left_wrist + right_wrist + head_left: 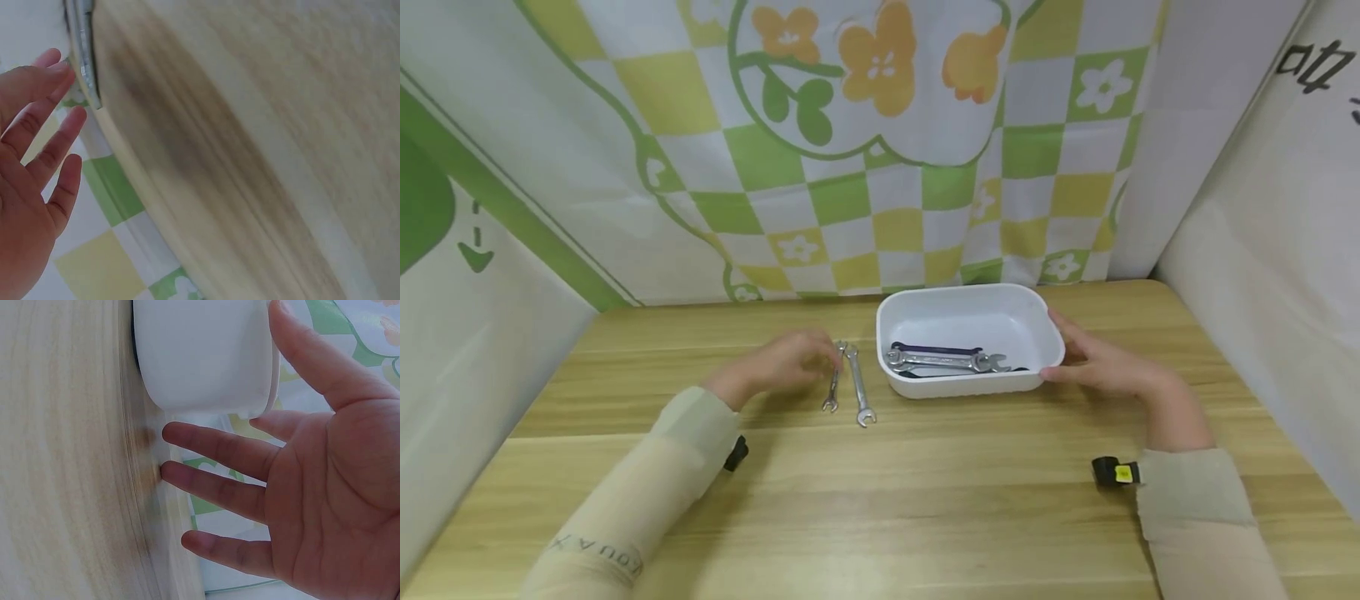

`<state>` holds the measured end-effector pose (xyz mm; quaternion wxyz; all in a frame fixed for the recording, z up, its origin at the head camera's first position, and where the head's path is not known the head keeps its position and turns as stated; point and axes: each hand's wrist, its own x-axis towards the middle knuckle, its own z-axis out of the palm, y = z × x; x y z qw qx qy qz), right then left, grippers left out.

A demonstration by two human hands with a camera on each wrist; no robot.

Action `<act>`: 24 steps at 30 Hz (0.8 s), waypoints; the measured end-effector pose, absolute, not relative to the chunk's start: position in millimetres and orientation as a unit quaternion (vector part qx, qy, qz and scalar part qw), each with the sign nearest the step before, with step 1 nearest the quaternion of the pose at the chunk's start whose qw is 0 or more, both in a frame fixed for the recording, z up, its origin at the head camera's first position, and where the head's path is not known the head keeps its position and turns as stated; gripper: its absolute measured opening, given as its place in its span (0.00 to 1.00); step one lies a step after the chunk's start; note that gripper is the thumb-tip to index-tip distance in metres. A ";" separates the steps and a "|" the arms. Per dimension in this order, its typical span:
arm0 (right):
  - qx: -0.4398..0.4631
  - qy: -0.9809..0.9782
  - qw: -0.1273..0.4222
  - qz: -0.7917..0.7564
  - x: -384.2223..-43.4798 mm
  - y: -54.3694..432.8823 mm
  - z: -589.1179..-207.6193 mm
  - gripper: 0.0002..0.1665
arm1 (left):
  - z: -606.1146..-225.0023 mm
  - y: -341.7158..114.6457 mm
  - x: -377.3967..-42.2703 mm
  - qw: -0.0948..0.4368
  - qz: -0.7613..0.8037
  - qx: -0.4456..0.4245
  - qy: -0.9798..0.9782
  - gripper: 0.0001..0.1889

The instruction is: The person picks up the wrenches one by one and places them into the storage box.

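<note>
On the table lie two silver wrenches side by side, a shorter wrench and a longer wrench. My left hand is just left of the shorter one, its fingertips right at the upper part. In the left wrist view, the left hand has loosely extended fingers beside a wrench. A white plastic bin holds several wrenches, one of them dark purple. At the bin's right end, my right hand touches the rim with spread, nearly straight fingers; the right wrist view shows its open palm.
The wood-grain table ends at the back against a checkered, flowered cloth. White walls rise on both sides. A black strap piece sits at the right wrist and another at the left.
</note>
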<state>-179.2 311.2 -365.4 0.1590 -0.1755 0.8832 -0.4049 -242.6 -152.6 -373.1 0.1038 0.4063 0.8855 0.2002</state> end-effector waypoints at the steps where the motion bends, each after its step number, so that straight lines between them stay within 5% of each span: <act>1: -0.173 0.884 0.159 -0.404 -179.2 311.2 -365.7 0.60 | -374.3 -152.1 -243.0 0.109 0.194 0.405 0.887 0.16; 24: -0.179 0.882 0.158 -0.406 -180.3 312.5 -366.9 0.59 | -385.6 -154.4 -248.2 0.098 0.163 0.386 0.903 0.09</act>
